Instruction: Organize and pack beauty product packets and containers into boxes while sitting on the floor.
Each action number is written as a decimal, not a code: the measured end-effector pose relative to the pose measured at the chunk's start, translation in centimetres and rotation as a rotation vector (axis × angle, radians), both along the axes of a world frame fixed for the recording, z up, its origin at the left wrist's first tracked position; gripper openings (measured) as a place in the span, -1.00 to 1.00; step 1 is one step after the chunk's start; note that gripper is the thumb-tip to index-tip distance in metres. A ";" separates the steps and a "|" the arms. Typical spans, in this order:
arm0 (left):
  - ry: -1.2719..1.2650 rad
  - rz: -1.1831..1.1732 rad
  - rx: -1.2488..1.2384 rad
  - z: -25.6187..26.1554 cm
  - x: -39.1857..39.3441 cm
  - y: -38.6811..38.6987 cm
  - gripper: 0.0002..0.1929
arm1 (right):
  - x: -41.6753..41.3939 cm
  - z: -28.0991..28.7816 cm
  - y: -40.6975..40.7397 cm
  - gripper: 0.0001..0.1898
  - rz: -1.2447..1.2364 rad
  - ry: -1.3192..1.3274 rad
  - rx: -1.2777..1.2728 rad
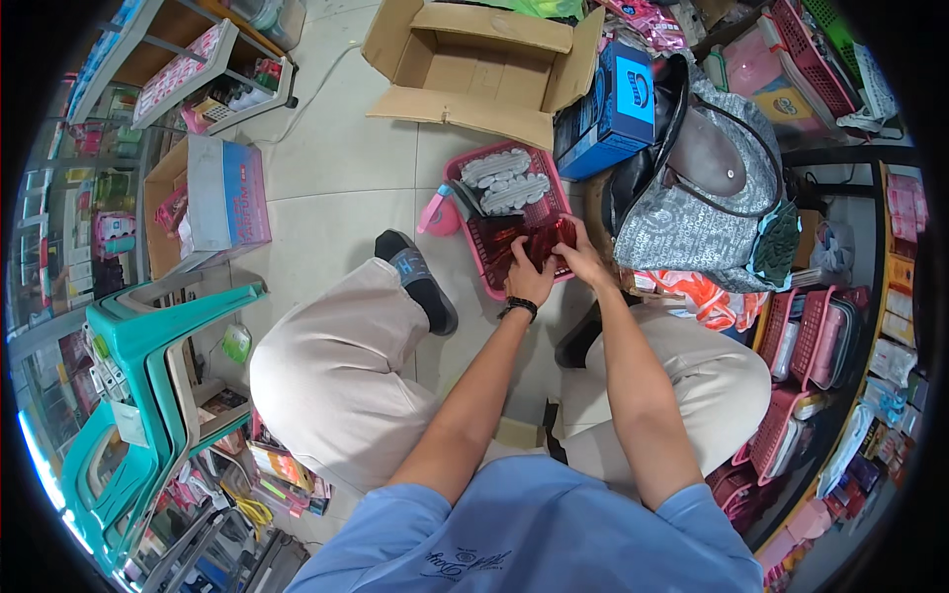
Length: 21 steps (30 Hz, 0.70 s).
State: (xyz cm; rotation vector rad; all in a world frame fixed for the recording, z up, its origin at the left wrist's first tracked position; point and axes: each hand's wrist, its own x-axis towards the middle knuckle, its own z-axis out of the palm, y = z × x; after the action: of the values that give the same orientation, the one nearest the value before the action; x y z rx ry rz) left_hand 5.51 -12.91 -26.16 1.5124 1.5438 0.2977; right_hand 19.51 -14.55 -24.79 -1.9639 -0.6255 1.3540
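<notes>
A pink plastic basket (491, 285) sits on the floor between my feet. Dark red glossy packets (498, 250) fill its near half, and bundles of whitish-grey wrapped sticks or tubes (511, 181) lie in its far half. My left hand (530, 276) is over the red packets with thumb and forefinger spread; whether it grips one is hidden. Beside it, my right hand (583, 258) has its thumb and fingers around the edge of the red packets at the basket's right side. A pink round container (442, 217) with a strap-like part touches the basket's left side.
An open cardboard box (482, 67) stands beyond the basket. To the right are a blue carton (612, 111) and a grey printed bag (689, 200). Stacked teal plastic stools (141, 370) and a parfum carton (222, 200) stand left. Shelves with pink baskets (815, 341) line the right.
</notes>
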 end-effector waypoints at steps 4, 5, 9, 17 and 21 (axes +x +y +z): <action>-0.150 -0.267 -0.018 -1.7 -2.5 1.2 -0.27 | -0.3 1.4 0.7 -0.20 0.085 0.088 0.063; -0.150 -0.279 -0.020 -1.6 -2.7 1.5 -0.27 | -0.3 1.2 0.3 -0.20 0.073 0.088 0.063; -0.410 -0.403 -0.656 -1.4 -3.4 3.7 -0.25 | -1.9 -0.3 -0.7 -0.16 0.133 -0.387 0.197; -0.044 -0.545 -0.178 -1.0 -5.2 7.1 -0.32 | -4.4 -1.7 1.3 -0.08 0.036 -0.386 -0.133; 0.241 -0.593 0.079 1.8 -3.5 8.2 -0.34 | -4.8 -1.8 0.9 -0.09 -0.002 -0.431 -0.152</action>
State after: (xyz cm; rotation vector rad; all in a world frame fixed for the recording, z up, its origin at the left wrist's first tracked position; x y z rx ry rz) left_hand 1.98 -4.72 -24.35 2.0441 1.1931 -0.1746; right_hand 14.68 -13.63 -26.57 -2.4057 -0.7325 1.0028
